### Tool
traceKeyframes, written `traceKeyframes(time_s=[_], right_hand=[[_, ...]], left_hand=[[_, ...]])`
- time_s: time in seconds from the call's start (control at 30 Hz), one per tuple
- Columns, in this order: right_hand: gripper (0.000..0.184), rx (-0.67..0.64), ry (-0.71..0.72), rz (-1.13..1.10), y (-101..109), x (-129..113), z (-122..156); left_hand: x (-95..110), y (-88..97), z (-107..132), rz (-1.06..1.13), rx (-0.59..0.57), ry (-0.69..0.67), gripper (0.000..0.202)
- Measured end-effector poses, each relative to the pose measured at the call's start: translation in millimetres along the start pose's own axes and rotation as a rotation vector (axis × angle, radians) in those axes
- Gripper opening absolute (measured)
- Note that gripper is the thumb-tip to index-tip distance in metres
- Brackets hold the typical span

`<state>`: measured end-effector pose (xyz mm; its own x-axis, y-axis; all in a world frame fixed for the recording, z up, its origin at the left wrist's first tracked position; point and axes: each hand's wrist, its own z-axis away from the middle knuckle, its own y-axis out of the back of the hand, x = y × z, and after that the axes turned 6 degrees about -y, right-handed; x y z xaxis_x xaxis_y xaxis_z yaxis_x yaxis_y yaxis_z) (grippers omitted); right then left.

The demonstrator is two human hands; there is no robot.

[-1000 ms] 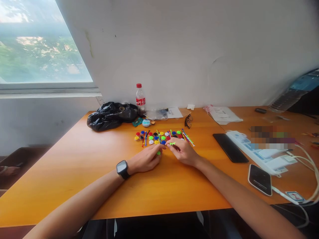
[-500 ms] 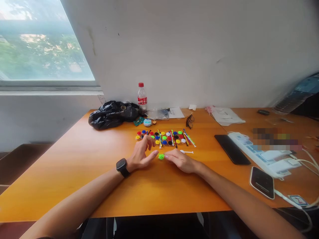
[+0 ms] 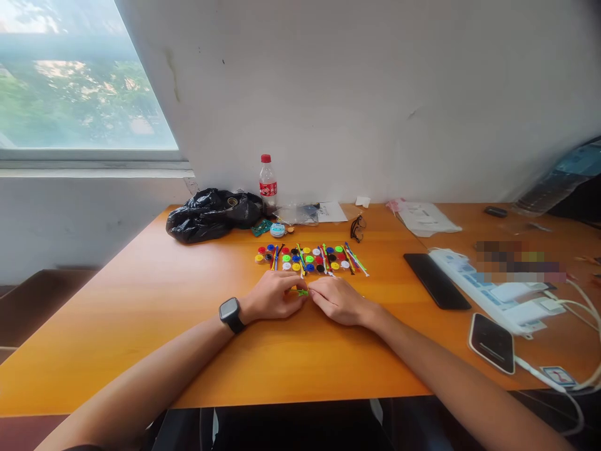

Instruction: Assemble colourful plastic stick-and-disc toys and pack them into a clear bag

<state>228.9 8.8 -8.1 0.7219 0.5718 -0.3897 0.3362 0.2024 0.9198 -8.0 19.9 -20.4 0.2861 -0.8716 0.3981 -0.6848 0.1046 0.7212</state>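
Note:
A small bright green plastic piece (image 3: 303, 292) is pinched between my two hands above the table's near middle. My left hand (image 3: 275, 295), with a watch on its wrist, has its thumb and fingers closed on the left side of the piece. From the right, the fingertips of my right hand (image 3: 339, 302) grip it too. The fingers cover most of its shape. Just beyond my hands lie several round coloured plastic discs (image 3: 307, 259) in rows. Groups of thin coloured plastic sticks (image 3: 357, 258) lie between them.
Behind the discs are a black plastic bag (image 3: 201, 216), a cola bottle (image 3: 268, 186), a round tin (image 3: 277, 230) and glasses (image 3: 357, 229). On the right lie a black phone-like slab (image 3: 436, 282), a white power strip (image 3: 486, 294) and a phone (image 3: 491, 343) with a cable.
My left hand has closed its spread fingers and come to the green piece, which my right hand was holding alone. The white stick beside my right hand is now mostly hidden.

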Motion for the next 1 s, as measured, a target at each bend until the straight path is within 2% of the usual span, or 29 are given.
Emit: traceKeyframes(time_s=[0.5,0.83,1.0], right_hand=[[0.025,-0.007,0.018,0.034,4.3,-2.2,1.2],[0.027,0.034,0.039,0.106,2.7,-0.3,2.4],[0.016,0.079,0.062,0.090,5.4,-2.3,3.0]], left_hand=[[-2.3,-1.8,0.2,0.004,-0.007,0.005,0.007],[-1.3,-1.1,-0.3,0.013,0.009,-0.038,0.012],[-2.2,-0.8,-0.9,0.036,0.011,-0.052,0.015]])
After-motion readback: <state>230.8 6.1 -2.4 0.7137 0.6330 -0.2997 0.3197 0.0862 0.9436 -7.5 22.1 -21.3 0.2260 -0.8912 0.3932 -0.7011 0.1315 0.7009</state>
